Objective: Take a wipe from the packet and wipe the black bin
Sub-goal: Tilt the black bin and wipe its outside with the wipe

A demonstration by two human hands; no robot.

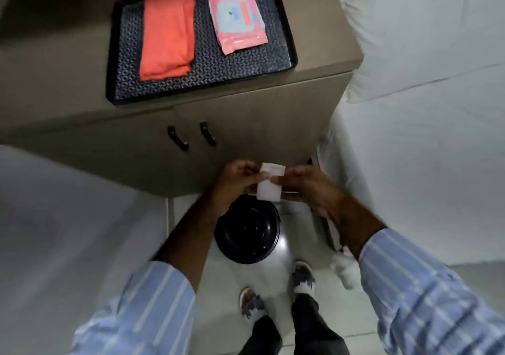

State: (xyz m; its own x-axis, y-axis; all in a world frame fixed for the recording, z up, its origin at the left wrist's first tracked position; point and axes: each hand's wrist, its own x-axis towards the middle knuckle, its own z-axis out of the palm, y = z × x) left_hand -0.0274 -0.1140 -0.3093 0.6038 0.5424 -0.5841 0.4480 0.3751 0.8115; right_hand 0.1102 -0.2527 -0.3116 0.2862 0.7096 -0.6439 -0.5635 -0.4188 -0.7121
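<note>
A folded white wipe [269,182] is pinched between my left hand [235,182] and my right hand [306,188], each gripping one side of it, in front of the cabinet doors. Directly below my hands stands the black bin [247,234] on the floor, its round glossy lid shut. The pink wipe packet [236,22] lies on the black tray [207,67] on top of the cabinet, well above my hands.
An orange folded cloth [166,36] lies on the tray's left side. The brown cabinet [246,125] has two dark door handles. White bedding flanks both sides. My sandalled feet stand on the tiled floor just behind the bin.
</note>
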